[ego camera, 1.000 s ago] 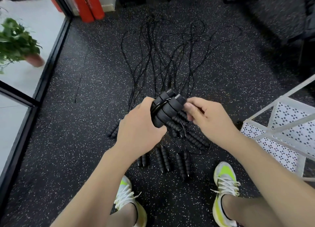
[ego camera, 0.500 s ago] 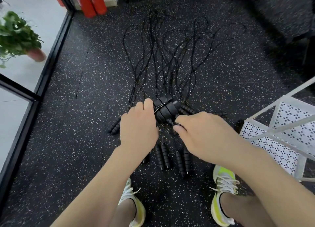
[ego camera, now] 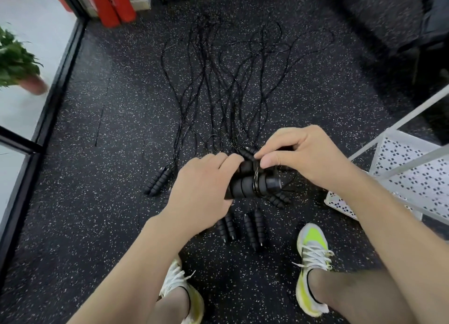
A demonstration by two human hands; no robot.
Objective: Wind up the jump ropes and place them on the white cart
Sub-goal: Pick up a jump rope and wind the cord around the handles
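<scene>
**Loose end may undo the wrap**

While the left hand [ego camera: 201, 190] curls round the butt ends of a paired set of black handles [ego camera: 252, 184], holding them level above the floor, the right hand [ego camera: 301, 158] pinches thin cord at the turns already wound round their middle. My judgement is that the wrap is nearly finished but not secured: if the pinch slackens before the tail is tucked, the springy cord would likely uncoil off the smooth foam. A stray loop trailing below the bundle could also snag one of the ropes underneath and drag it along on the way to the cart.

From the left, a potted plant [ego camera: 17, 63] stands beyond a black-framed glass partition [ego camera: 51, 88], with red cylinders [ego camera: 111, 2] at the top edge. Dark speckled rubber flooring [ego camera: 97, 202] fills the middle, where the remaining jump ropes [ego camera: 218, 85] fan out in tangled lines, their handle pairs lying near the person's feet in yellow-and-white trainers [ego camera: 312, 250]. At the right sits the white cart [ego camera: 401, 168], its perforated shelf just beside the right forearm.
</scene>
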